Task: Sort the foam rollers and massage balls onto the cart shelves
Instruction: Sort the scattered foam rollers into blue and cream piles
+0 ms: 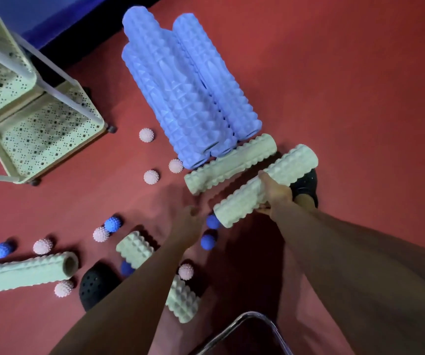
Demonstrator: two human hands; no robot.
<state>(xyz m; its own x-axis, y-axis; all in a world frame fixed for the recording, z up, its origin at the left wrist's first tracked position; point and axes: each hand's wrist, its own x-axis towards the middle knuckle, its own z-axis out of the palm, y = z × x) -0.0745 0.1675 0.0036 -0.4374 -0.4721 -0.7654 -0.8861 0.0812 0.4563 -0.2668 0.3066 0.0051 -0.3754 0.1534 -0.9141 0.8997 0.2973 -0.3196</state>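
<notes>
My right hand (274,194) grips a pale green foam roller (265,185) around its middle, lifted off the red floor. My left hand (185,221) hovers just left of that roller's near end, blurred, with nothing in it. A second green roller (229,163) lies beside it. Several long blue rollers (188,85) are stacked behind. Pink spiky balls (151,177) and blue spiky balls (113,224) are scattered on the floor. The white perforated cart (39,129) stands at the upper left.
Another long green roller (24,272) lies at the lower left, and two short green rollers (135,249) lie near my left arm. A black dome-shaped object (96,285) sits beside them. A metal chair frame (244,329) is at the bottom edge. My shoe (306,185) is under the held roller.
</notes>
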